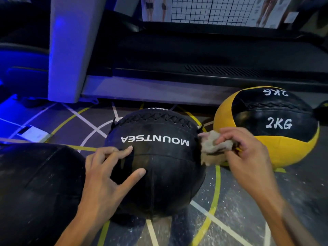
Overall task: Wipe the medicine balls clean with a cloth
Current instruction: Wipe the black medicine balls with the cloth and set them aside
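Left hand [108, 171], fingers spread and straight, resting on the near-left face of the MOUNTSEA ball [156, 162]; probably steadying it so it cannot roll under the wiping. Right hand [243, 151] curled round a crumpled beige cloth [214, 148], pinching it between thumb and fingers at the right edge of that same ball, just beside the lacing; whether cloth and leather actually touch cannot be told. Bunched that way, likely to give a firm pad for rubbing the curved side.

Outward from the MOUNTSEA ball: a second black ball [35, 192] close on its left, dusty-looking, only partly in frame; a yellow-and-black ball [266, 126] marked 2KG to its right and a little behind, apart from it. All on the floor [239, 219], painted with white and yellow lines and speckled with pale dust. Behind the MOUNTSEA ball, the grey base of a treadmill-like machine [159, 86].

Count: three medicine balls clearly visible, one cloth, two hands. A dark shape at the far right edge, possibly a fourth ball, too cropped to tell.
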Available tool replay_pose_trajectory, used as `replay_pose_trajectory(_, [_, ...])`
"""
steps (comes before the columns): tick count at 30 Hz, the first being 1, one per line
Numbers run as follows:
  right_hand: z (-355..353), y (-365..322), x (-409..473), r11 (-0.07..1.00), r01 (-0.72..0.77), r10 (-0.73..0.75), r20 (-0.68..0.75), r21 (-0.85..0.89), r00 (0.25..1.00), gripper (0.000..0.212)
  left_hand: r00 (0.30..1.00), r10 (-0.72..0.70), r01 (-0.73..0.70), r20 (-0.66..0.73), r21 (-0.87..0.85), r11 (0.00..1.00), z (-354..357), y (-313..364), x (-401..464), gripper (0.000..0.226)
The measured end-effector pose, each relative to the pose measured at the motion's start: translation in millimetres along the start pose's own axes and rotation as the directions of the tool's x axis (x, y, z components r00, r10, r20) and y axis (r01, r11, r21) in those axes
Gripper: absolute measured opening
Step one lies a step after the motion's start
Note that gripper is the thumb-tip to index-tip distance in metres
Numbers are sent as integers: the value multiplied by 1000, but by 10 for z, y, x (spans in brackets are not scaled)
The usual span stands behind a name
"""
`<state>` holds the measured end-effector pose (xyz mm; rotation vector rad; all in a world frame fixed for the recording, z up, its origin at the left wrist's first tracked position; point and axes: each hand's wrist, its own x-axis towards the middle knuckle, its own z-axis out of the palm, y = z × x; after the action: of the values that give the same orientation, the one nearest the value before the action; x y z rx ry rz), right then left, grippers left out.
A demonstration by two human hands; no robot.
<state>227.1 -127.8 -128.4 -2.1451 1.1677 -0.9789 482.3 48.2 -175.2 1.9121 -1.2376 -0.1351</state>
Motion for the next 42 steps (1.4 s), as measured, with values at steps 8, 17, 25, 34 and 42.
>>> replay_pose_trajectory(8, [40,142,-25,960,33,-37,-10,-279,999,10,1000,-2,2,0,5,1000,14,14,-38,58])
replay_pose_trajectory(17, [501,209,6,910,-289,301,7,298,954,32,1000,-8,8,-6,22,1000,43,24,-57,60])
replay_pose_trajectory(25, [219,240,-275,1000,-16,16,0,-19,1000,28,1000,-7,7,-7,21,1000,2,-37,-129,60])
replay_pose_trajectory(34, [211,240,-288,894,376,-294,314,-243,903,27,1000,0,0,0,-6,1000,19,-10,-107,59])
replay_pose_trajectory(42, [279,324,-40,892,261,-148,307,-369,940,26,1000,17,-17,-2,-2,1000,62,35,-170,58])
